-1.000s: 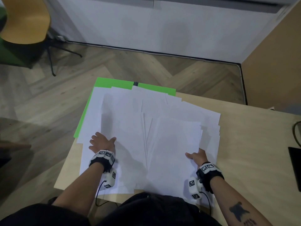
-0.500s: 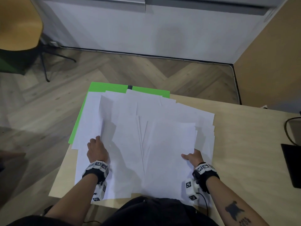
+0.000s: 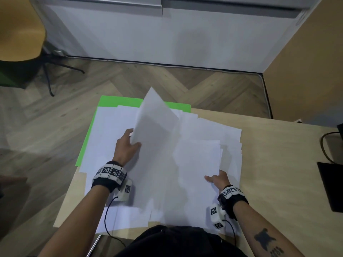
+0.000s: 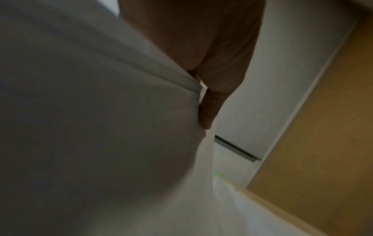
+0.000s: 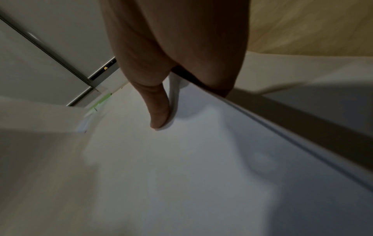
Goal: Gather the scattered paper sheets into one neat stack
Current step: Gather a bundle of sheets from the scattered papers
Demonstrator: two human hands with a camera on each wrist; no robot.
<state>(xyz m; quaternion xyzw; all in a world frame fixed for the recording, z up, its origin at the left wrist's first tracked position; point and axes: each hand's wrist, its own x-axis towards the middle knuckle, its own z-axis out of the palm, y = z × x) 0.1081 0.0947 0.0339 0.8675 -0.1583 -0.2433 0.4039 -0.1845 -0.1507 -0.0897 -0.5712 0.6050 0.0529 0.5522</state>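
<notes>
Many white paper sheets (image 3: 209, 134) lie fanned and overlapping across the left half of the wooden table (image 3: 278, 164). My left hand (image 3: 128, 143) grips the left edge of a lifted bundle of sheets (image 3: 156, 123), which stands tilted up toward the right. In the left wrist view the thumb (image 4: 210, 110) presses on that lifted paper (image 4: 101, 127). My right hand (image 3: 216, 179) pinches the right edge of the sheets (image 3: 196, 164) near the table's front. In the right wrist view its thumb (image 5: 159, 111) lies on top of the paper (image 5: 191, 159), with the fingers underneath.
A green sheet (image 3: 87, 145) shows under the papers at the table's far left corner. A black device (image 3: 332, 184) with a cable (image 3: 323, 145) lies at the right edge. A chair (image 3: 20, 32) stands on the wood floor at the far left, before a white wall unit (image 3: 167, 34).
My left hand went from lying on the left sheets to gripping a bundle's edge and lifting it up and rightward. My right hand kept its hold on the right edge.
</notes>
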